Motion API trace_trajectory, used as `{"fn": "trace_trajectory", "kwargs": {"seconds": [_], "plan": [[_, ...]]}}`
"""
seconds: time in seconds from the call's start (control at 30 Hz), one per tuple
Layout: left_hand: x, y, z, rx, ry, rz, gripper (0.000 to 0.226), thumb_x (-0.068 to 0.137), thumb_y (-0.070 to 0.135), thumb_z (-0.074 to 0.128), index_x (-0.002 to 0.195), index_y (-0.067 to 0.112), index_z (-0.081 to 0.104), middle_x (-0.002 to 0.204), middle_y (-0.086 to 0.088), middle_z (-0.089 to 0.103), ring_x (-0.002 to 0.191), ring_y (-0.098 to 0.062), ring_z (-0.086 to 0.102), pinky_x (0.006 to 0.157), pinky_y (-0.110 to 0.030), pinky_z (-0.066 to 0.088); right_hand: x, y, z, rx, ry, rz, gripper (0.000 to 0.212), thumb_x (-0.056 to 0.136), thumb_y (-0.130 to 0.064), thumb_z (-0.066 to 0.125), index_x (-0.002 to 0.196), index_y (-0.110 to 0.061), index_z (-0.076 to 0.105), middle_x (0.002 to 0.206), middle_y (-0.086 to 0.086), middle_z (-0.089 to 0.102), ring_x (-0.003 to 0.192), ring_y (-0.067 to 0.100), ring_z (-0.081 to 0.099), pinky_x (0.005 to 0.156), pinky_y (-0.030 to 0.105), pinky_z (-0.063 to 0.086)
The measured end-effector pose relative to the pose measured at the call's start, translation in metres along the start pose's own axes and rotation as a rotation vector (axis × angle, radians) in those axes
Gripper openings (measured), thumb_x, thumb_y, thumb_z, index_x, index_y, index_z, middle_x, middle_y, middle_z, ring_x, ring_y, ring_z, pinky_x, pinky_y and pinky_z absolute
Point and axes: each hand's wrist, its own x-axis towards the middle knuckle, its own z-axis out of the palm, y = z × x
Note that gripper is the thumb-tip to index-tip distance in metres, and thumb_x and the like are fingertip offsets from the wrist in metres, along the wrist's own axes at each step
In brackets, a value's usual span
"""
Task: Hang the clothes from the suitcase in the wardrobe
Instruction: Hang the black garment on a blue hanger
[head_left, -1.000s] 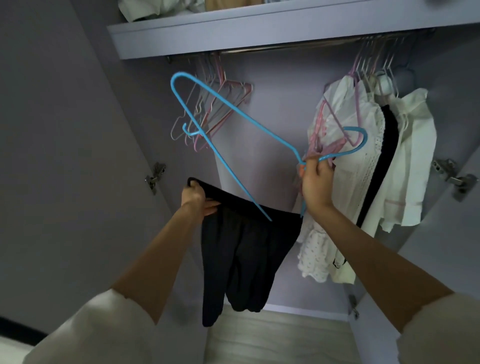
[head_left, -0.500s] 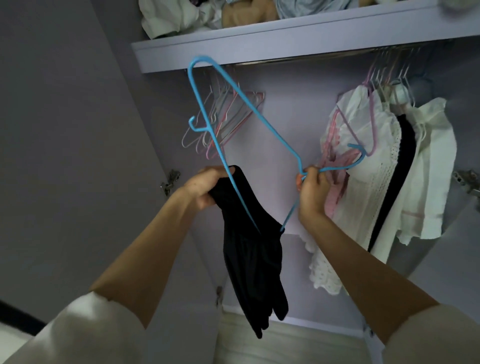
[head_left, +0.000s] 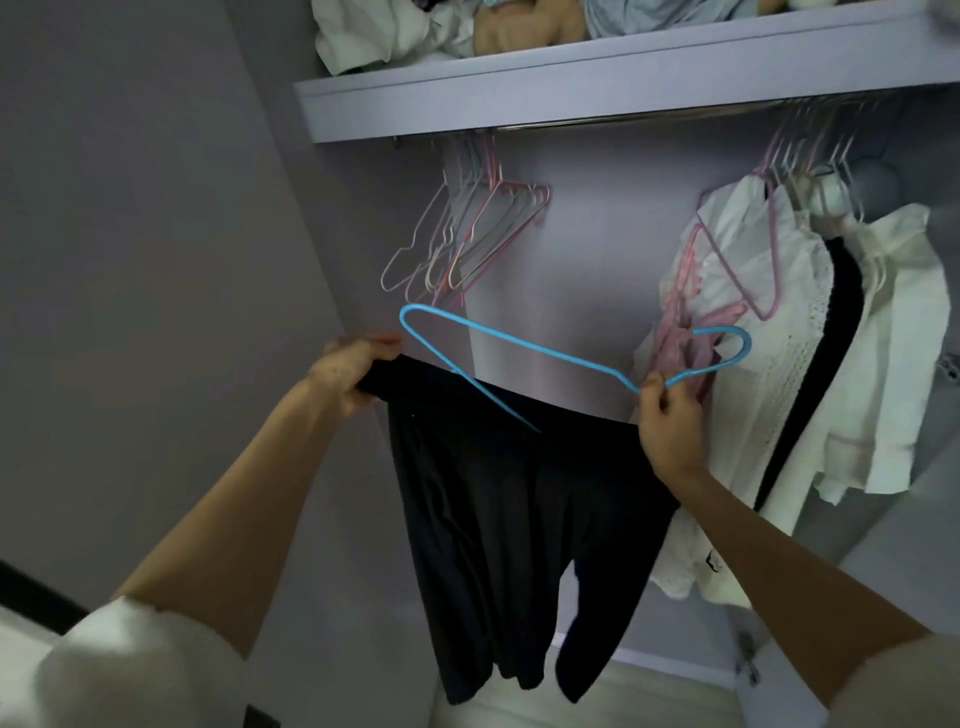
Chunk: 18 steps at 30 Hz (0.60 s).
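A pair of black shorts (head_left: 509, 514) hangs spread out in front of the open wardrobe. My left hand (head_left: 350, 376) grips the left end of the waistband. My right hand (head_left: 667, 421) pinches a blue wire hanger (head_left: 545, 351) at its neck, and the right end of the waistband is hidden behind that hand. The hanger lies almost flat, its hook pointing right, one arm dipping behind the waistband. Above runs the hanging rail (head_left: 623, 123) under a lilac shelf (head_left: 597, 78).
Several empty pink and white hangers (head_left: 467, 239) hang at the rail's left. White and black garments (head_left: 810, 364) hang at the right. Folded clothes (head_left: 395, 36) lie on the shelf. A wardrobe door (head_left: 156, 260) stands open to the left; pale floor (head_left: 623, 701) shows below.
The hanger has tipped from steeply upright to nearly flat. My left hand has moved left, and the shorts have gone from a bunched hang to a spread waistband.
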Motion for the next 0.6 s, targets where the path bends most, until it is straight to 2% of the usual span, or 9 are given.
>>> {"fn": "trace_trajectory", "kwargs": {"seconds": [0.07,0.13,0.23,0.3,0.4,0.5,0.6], "plan": [[0.004,-0.003,0.001,0.024,0.074,0.059,0.026,0.085,-0.005,0.055,0.073,0.017,0.06,0.042,0.01,0.059,0.054,-0.011,0.056,0.039,-0.012,0.045,-0.003,0.003,-0.002,-0.048,-0.037,0.012,0.029,0.095,-0.014,0.046,0.07,0.0,0.043,0.066,0.018,0.049,0.067,0.025,0.048,0.066,0.032,0.033],[0.009,-0.008,0.002,0.074,0.152,0.131,0.027,0.083,-0.007,0.057,0.068,0.016,0.058,0.041,0.01,0.057,0.059,-0.015,0.055,0.044,-0.013,0.047,-0.005,0.006,0.0,-0.062,-0.062,0.013,0.026,0.096,-0.01,0.045,0.071,-0.003,0.041,0.066,0.014,0.047,0.067,0.025,0.047,0.066,0.034,0.034],[0.02,-0.015,-0.003,0.19,0.266,0.222,0.016,0.081,-0.003,0.063,0.071,0.01,0.061,0.069,-0.005,0.062,0.084,-0.028,0.061,0.076,-0.03,0.053,-0.004,0.007,0.0,-0.036,-0.068,0.055,0.025,0.096,-0.011,0.044,0.072,-0.003,0.043,0.059,0.008,0.043,0.068,0.023,0.046,0.067,0.034,0.034],[0.022,-0.016,-0.007,0.284,0.334,0.254,0.004,0.081,0.005,0.066,0.084,0.007,0.066,0.086,-0.013,0.063,0.095,-0.03,0.062,0.089,-0.038,0.052,-0.002,0.006,-0.001,-0.014,-0.072,0.059,0.029,0.096,-0.01,0.043,0.069,-0.004,0.041,0.056,0.0,0.039,0.065,0.022,0.044,0.066,0.033,0.034],[0.023,-0.019,-0.005,0.393,0.348,0.293,0.009,0.083,0.011,0.066,0.091,0.01,0.066,0.102,-0.014,0.067,0.101,-0.029,0.062,0.091,-0.039,0.05,0.004,0.006,0.003,0.03,-0.055,0.074,0.034,0.096,-0.014,0.043,0.063,-0.011,0.039,0.056,0.0,0.04,0.064,0.022,0.044,0.068,0.036,0.035],[0.023,-0.024,-0.001,0.432,0.318,0.287,0.016,0.083,0.008,0.064,0.098,0.005,0.068,0.108,-0.015,0.066,0.105,-0.028,0.06,0.092,-0.032,0.045,0.011,0.007,0.009,0.075,0.02,0.097,0.031,0.089,-0.029,0.04,0.072,-0.004,0.045,0.066,0.014,0.048,0.07,0.025,0.048,0.071,0.04,0.041],[0.024,-0.028,0.001,0.376,0.306,0.253,0.017,0.082,0.005,0.065,0.099,0.002,0.068,0.108,-0.017,0.066,0.105,-0.03,0.06,0.092,-0.032,0.046,0.012,0.011,0.01,0.029,-0.009,0.068,0.025,0.096,-0.014,0.043,0.073,-0.003,0.045,0.062,0.01,0.045,0.07,0.025,0.046,0.074,0.046,0.043]]}}
